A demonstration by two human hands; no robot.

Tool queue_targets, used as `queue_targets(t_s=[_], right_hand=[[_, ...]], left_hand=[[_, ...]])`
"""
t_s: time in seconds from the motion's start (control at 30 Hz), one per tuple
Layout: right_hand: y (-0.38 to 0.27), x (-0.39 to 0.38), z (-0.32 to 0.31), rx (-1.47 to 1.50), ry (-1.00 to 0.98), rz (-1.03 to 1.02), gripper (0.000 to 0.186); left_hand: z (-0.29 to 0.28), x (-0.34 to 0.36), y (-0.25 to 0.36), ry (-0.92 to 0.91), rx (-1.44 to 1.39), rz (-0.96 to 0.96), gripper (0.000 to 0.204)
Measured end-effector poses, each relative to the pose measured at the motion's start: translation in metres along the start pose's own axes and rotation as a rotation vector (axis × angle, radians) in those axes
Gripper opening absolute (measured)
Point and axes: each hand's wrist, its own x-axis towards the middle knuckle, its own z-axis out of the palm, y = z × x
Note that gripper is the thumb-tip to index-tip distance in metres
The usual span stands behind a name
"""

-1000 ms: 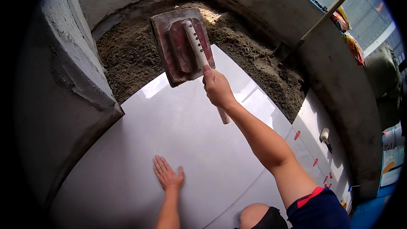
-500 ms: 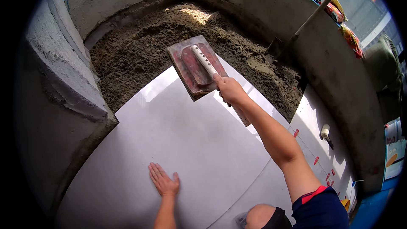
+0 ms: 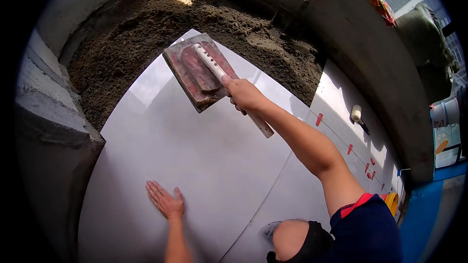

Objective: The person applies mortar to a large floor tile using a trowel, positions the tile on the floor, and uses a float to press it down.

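Head view: right hand (image 3: 242, 95), clamped round the pale handle (image 3: 209, 62), presumably for control, held a rectangular red-and-grey slab tool (image 3: 195, 72) over a glossy white tile (image 3: 209, 160); left hand (image 3: 167, 203) lay flat on the tile, thumb apart, seemingly for balance.

Short navy sleeve (image 3: 373, 231), red trim (image 3: 356, 206); black legwear (image 3: 318, 241); left hand (image 3: 166, 201), right hand (image 3: 243, 95) bare.

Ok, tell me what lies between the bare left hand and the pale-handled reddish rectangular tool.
In the head view, only glossy white tile lies between the left hand and tool.
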Motion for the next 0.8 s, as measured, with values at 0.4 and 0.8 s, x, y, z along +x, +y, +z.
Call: queue_targets(t_s=[0.4, 0.8], right_hand=[[0.11, -0.096, -0.047, -0.076, -0.08, 0.25, 0.062], [0.205, -0.141, -0.053, -0.267, 0.175, 0.014, 0.067]], left_hand=[[0.014, -0.003, -0.003, 0.129, 0.037, 0.063, 0.081], [0.028, -0.07, 0.028, 0.18, 0.05, 0.126, 0.077]])
